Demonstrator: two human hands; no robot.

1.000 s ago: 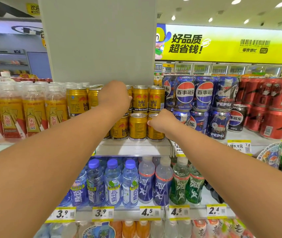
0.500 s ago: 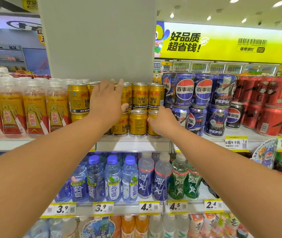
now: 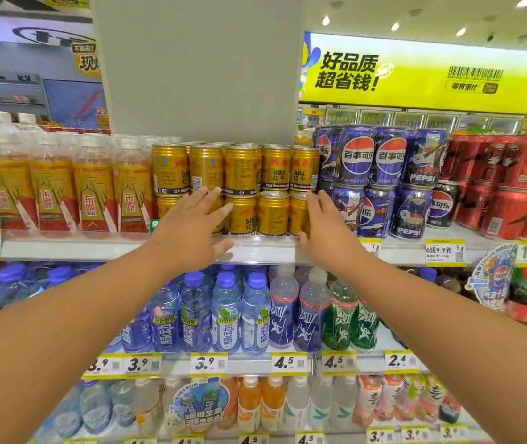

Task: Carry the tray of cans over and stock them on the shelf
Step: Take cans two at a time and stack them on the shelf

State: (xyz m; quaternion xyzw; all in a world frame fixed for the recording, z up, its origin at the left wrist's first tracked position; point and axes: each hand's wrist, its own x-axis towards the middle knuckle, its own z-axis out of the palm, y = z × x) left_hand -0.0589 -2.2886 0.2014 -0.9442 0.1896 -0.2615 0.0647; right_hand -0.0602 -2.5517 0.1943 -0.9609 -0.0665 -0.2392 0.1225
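Gold Red Bull cans stand two layers high on the top shelf, in front of a grey pillar. My left hand hovers open, fingers spread, in front of the lower left cans, holding nothing. My right hand is open at the right end of the lower row, its fingers beside the rightmost gold can; contact is unclear. No tray is in view.
Bottled yellow drinks stand left of the gold cans, with blue Pepsi cans and red cans to the right. Lower shelves hold blue, clear and green bottles behind price tags.
Both hands have drawn back from the stacked gold cans toward me and opened. The left hand dropped from the upper row to the lower row's front; the right let go of the lower right can.
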